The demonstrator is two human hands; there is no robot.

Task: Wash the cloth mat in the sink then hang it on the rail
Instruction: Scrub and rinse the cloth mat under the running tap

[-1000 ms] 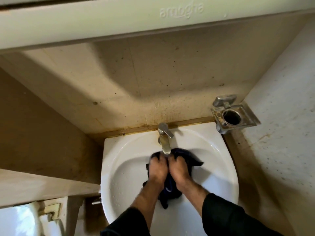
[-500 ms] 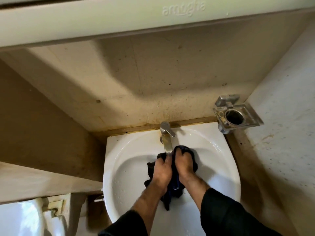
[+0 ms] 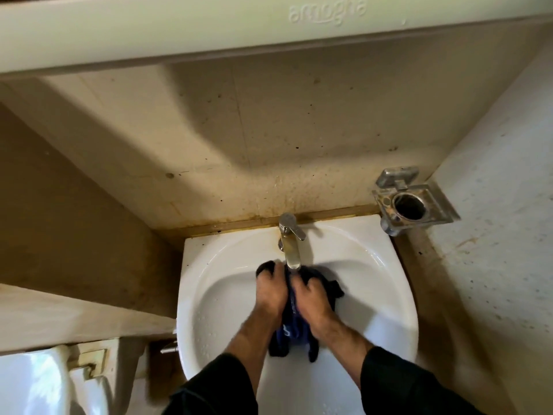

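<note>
Both my black sleeves (image 3: 398, 381) come in from the bottom edge, forearms bare above them, reaching into the white sink (image 3: 209, 310). My left hand (image 3: 270, 292) and right hand (image 3: 311, 298) sit side by side over the basin, fingers curled tight into the dark cloth mat (image 3: 291, 324), which is bunched up between them. Part of the cloth hangs down from under my wrists toward the front of the bowl, showing a blue patch, and more of it bulges out past my knuckles on either side. The bunched top of the cloth is right under the spout of the metal tap (image 3: 290, 244); whether water is running I cannot tell. Water drops speckle the left wall of the bowl. Behind the tap, a stained beige wall (image 3: 269, 130) rises to a pale ledge with raised lettering. To the right, a metal holder (image 3: 410, 202) with a round opening is fixed in the corner. Low on the left is a white toilet cistern (image 3: 33, 384).
</note>
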